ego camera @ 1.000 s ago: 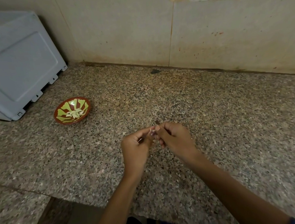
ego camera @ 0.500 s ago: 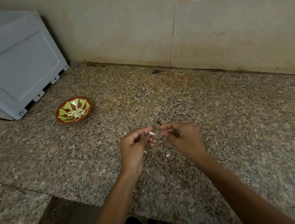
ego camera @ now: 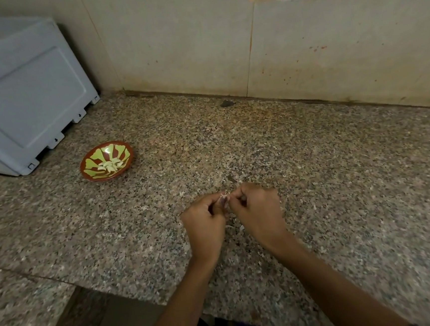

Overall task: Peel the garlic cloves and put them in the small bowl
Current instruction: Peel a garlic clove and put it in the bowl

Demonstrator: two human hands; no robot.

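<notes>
One speckled granite counter [ego camera: 314, 180], stained beige wall [ego camera: 172, 41]

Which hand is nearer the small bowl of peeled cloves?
Left. The left hand sits right of and nearer the camera than the bowl; the right hand is beyond it, farther right. Both pinch a garlic clove.

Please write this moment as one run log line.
step: peeling | left hand and right hand: pinch garlic clove | small bowl: peeled cloves inside

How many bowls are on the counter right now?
1. A small red-brown bowl with a yellow-green leaf pattern sits on the speckled granite counter, far left of both hands, beside the white appliance. Peeled garlic cloves lie inside.
</notes>
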